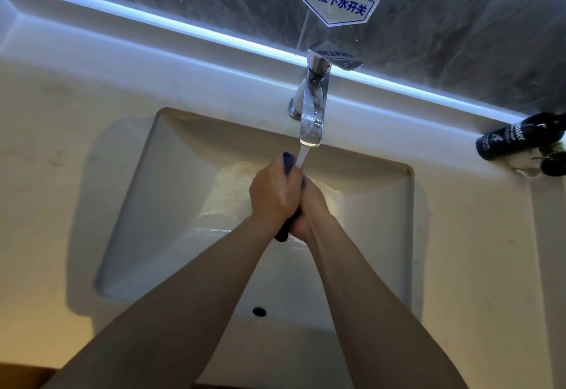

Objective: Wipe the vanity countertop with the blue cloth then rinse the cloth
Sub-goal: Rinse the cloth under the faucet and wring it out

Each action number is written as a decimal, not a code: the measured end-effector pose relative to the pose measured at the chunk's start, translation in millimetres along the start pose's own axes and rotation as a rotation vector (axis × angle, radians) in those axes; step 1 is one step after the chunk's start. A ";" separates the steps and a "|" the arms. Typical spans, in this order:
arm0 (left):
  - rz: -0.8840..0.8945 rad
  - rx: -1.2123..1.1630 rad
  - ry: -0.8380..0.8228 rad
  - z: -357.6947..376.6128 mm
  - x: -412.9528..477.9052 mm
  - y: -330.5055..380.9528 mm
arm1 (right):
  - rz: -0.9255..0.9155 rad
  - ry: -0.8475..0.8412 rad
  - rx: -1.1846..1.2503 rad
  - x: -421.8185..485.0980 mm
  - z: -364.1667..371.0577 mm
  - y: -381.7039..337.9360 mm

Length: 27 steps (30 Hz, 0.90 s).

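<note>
Both hands are pressed together over the sink basin (pixel 159 192), squeezing the blue cloth (pixel 288 162) between them. My left hand (pixel 274 192) wraps the cloth from the left, and my right hand (pixel 312 208) closes on it from the right. Only a blue tip above the fingers and a dark end below the palms show. Water runs from the chrome faucet (pixel 312 107) in a thin stream onto the cloth's top. The pale vanity countertop (pixel 46 143) surrounds the basin.
A dark bottle (pixel 517 139) lies on the counter at the far right beside a small dark object. A blue-lettered sign (pixel 340 2) is stuck on the mirror behind the faucet. A lit strip runs along the backsplash. The overflow hole (pixel 259 311) is in the basin's near wall.
</note>
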<state>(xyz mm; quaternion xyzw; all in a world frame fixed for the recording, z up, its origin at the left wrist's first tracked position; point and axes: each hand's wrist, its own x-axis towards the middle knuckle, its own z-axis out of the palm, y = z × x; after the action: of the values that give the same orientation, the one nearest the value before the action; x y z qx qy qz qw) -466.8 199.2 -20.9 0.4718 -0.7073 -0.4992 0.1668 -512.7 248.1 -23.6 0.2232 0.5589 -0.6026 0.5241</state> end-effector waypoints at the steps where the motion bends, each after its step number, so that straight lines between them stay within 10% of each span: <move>1: -0.009 0.009 -0.017 -2.0 3.7 -1.4 | 0.001 0.023 -0.047 0.7 -1.7 -2.5; 10: -0.280 -0.017 -0.196 -9.2 21.7 -18.1 | -0.465 0.128 -0.363 0.9 -26.9 21.5; 16: -0.591 -0.419 -0.316 -26.0 7.4 -31.5 | -0.385 0.121 -0.079 1.9 -39.0 14.8; 23: -0.314 -0.525 -0.117 -1.8 -25.1 -3.6 | -0.008 -0.038 0.165 5.3 -32.8 -0.8; 27: -0.031 -0.103 -0.024 6.4 -31.8 3.9 | -0.044 -0.113 0.128 0.0 -16.0 5.4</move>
<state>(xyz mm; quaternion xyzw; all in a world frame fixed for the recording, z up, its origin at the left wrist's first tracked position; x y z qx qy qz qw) -457.3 229.4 -13.0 0.4676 -0.6751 -0.5432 0.1749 -513.0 263.6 -30.3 0.2096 0.4936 -0.6601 0.5260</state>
